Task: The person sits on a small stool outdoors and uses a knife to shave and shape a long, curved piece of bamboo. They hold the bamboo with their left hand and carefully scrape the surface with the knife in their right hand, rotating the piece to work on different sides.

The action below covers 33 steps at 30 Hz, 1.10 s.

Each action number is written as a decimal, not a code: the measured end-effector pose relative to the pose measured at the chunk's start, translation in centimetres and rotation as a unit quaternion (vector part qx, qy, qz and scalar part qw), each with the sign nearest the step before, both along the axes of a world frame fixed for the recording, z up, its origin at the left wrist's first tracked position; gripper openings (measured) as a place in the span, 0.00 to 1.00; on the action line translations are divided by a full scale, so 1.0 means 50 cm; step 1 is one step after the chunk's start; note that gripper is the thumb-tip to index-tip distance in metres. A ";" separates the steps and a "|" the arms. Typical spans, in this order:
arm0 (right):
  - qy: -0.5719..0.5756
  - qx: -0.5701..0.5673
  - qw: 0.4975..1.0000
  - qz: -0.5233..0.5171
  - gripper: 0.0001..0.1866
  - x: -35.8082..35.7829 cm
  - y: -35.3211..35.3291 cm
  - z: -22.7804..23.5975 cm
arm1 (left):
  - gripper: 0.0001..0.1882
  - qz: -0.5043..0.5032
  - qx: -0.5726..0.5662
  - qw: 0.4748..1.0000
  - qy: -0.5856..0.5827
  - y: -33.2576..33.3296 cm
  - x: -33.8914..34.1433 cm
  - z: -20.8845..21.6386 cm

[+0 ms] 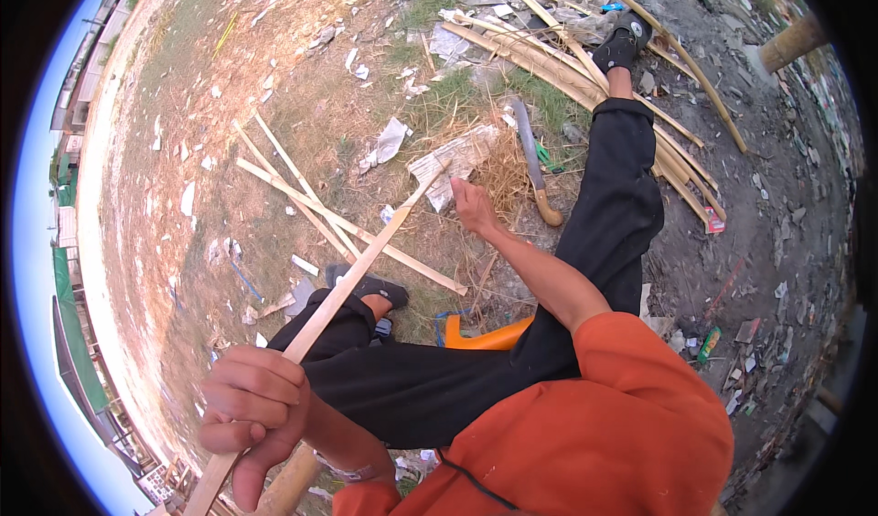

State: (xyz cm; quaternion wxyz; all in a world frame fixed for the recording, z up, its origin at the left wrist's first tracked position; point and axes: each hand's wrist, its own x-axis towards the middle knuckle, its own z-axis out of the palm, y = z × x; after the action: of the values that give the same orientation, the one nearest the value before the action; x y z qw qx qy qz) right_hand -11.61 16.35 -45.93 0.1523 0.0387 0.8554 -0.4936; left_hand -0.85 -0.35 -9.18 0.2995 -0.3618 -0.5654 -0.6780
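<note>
Head view: left grip (256, 404) clasps 1 strip (351, 280).

The head-worn fisheye looks down, close above the left hand (256, 402).

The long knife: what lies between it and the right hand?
Dry straw-like strands lie between the right hand and the long knife, in the head view.

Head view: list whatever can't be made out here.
Head view: the near end of the pale strip, cut off by the lower edge.
Head view: whether the right hand holds anything; its own back hides the palm.
Head view: the rest of the orange object, behind the black trousers.
</note>
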 end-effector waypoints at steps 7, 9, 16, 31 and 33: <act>0.006 0.108 0.994 0.035 0.32 -0.042 0.023 -0.037 | 0.31 -0.024 -0.005 1.000 -0.011 0.008 -0.013 0.004; -0.012 0.124 0.992 0.024 0.33 -0.062 0.009 -0.058 | 0.31 -0.029 -0.025 0.999 -0.003 0.016 -0.019 0.009; 0.054 -0.018 0.998 0.042 0.28 -0.012 -0.005 0.005 | 0.31 0.036 0.000 0.999 -0.021 -0.034 0.006 -0.006; -0.036 0.193 0.978 0.073 0.33 -0.078 -0.005 0.046 | 0.31 0.178 0.036 0.981 -0.064 -0.017 -0.028 0.004; -0.037 0.214 0.972 0.086 0.33 -0.077 0.019 0.035 | 0.31 0.091 -0.018 0.995 -0.032 -0.009 -0.024 0.006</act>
State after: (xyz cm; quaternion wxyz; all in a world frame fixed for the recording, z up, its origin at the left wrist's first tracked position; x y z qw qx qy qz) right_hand -15.46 17.28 -44.17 0.2137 0.0152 0.9351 -0.2822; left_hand -2.03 -0.80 -8.88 0.3348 -0.2924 -0.6176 -0.6488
